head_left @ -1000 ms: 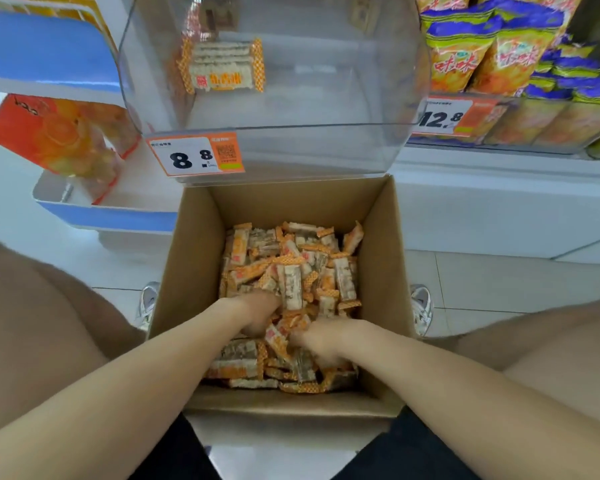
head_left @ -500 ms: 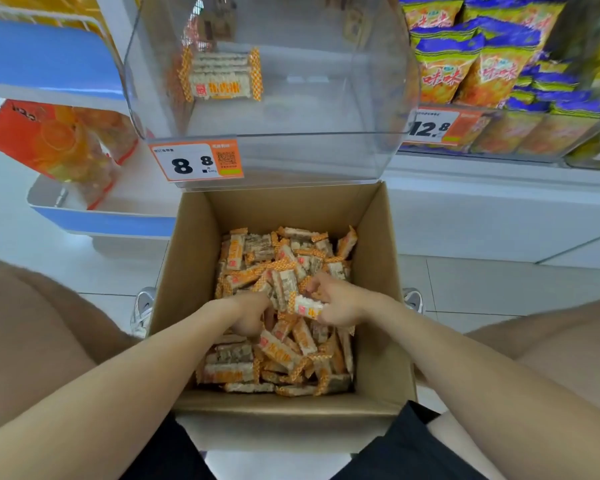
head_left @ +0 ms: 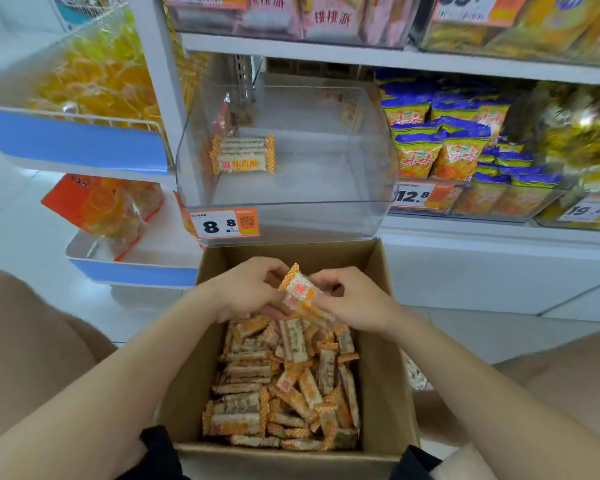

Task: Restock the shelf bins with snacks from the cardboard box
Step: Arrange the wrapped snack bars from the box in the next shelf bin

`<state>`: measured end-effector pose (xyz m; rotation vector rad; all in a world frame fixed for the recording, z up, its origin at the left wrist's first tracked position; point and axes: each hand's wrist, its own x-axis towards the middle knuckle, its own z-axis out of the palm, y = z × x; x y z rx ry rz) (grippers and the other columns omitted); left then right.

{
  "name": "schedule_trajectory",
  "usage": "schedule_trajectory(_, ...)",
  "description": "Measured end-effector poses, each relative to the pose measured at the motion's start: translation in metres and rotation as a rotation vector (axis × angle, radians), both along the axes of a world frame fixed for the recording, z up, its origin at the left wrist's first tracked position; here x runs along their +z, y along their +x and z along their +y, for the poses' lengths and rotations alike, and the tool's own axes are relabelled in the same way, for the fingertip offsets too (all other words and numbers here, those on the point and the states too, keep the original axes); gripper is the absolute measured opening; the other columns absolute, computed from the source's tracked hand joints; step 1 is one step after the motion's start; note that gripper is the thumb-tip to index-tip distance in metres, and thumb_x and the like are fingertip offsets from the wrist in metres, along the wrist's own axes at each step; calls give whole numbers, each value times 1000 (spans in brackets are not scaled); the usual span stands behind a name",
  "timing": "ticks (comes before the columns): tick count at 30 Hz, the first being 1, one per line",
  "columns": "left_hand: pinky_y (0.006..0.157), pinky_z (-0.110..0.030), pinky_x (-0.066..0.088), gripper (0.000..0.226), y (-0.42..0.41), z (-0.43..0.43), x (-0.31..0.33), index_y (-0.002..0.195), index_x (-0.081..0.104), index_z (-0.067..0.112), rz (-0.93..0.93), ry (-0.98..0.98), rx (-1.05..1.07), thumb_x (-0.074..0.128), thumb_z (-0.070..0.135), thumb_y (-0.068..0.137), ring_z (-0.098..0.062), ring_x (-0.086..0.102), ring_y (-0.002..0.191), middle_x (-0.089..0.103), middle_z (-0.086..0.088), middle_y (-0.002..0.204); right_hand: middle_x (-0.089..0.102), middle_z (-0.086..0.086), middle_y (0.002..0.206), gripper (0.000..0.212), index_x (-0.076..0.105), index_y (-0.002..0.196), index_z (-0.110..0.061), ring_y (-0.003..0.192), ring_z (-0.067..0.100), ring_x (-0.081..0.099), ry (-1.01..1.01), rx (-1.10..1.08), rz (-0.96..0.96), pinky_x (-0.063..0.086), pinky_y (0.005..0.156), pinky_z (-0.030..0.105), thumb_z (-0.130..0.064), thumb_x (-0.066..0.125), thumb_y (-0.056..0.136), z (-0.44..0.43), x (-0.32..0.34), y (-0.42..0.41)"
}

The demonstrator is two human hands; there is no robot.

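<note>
Over cardboard box [head_left: 381, 368], left hand [head_left: 245, 289], right hand [head_left: 352, 301], fingers [head_left: 323, 283] pinching snack bar [head_left: 298, 285], angled up-left

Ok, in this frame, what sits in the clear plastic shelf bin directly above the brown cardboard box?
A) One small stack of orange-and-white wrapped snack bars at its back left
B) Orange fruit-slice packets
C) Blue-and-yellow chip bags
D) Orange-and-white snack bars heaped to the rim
A: the clear plastic shelf bin holds just one small stack of orange-and-white wrapped snack bars, seen through its wall at the back left.
</note>
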<state>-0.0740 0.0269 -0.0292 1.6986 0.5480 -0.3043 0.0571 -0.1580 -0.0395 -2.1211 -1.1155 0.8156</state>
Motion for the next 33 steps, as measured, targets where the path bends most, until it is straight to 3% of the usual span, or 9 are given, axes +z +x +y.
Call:
schedule_trajectory(6,90,-39,63,41,-14,7,63,124,68,18,-147,19,11,81,7,87,-25,75,103,76,-9,113,59,-20,105,42,61,143,-44,103,-2,54,159,59,-193,41,85,23,-28,59,104,0,35,-1)
schedule_trajectory(9,87,-38,62,30,-20,6,82,116,70,25,-261,177,-1,84,28,89,-20,75,97,76,2,110,62,-19,129,45,57,147,-39,122,1,53,197,141,-304,43,104,31,-33,60,103,1,51,-4)
schedule_trajectory(13,81,-29,56,21,-20,10,104,108,70,19,-401,319,22,81,16,91,-16,72,87,76,-2,103,58,-33,134,45,53,150,-39,126,-6,51,309,138,-348,41,108,25,-30,59,106,5,76,-8)
schedule_trajectory(18,75,-40,57,25,-23,35,138,110,68,18,-493,334,62,76,3,91,-33,72,88,74,-2,109,49,-12,154,50,33,163,-29,136,4,44,247,133,-468,36,115,30,-40,31,114,19,100,-2)
schedule_trajectory(22,82,-47,63,26,-19,54,151,114,68,14,-572,335,92,73,-1,93,-41,72,97,77,-6,106,48,-7,138,55,21,164,-22,123,10,46,258,199,-536,41,107,36,-40,32,113,42,110,-3)
schedule_trajectory(24,89,-57,60,26,-18,64,152,117,69,16,-624,353,148,72,1,95,-40,72,99,78,-5,108,49,-4,137,54,23,163,-21,120,12,48,306,190,-549,42,103,36,-36,37,113,58,116,-1)
schedule_trajectory(27,95,-50,59,30,-16,76,146,126,66,21,-691,392,236,71,11,98,-24,72,106,75,1,117,53,3,142,51,31,159,-18,121,19,50,350,156,-672,42,101,40,-34,38,111,83,120,6)
schedule_trajectory(30,101,-37,50,36,-15,90,132,132,58,32,-643,711,406,71,26,99,-7,56,122,59,15,131,57,9,140,50,41,153,-14,119,28,52,310,99,-793,41,96,45,-34,41,108,113,118,32)
schedule_trajectory(33,107,-43,40,47,-17,105,120,141,47,28,-382,849,508,65,22,98,-29,45,131,43,-1,139,63,17,131,48,46,147,-11,115,37,57,105,122,-779,46,91,46,-31,50,104,149,110,69)
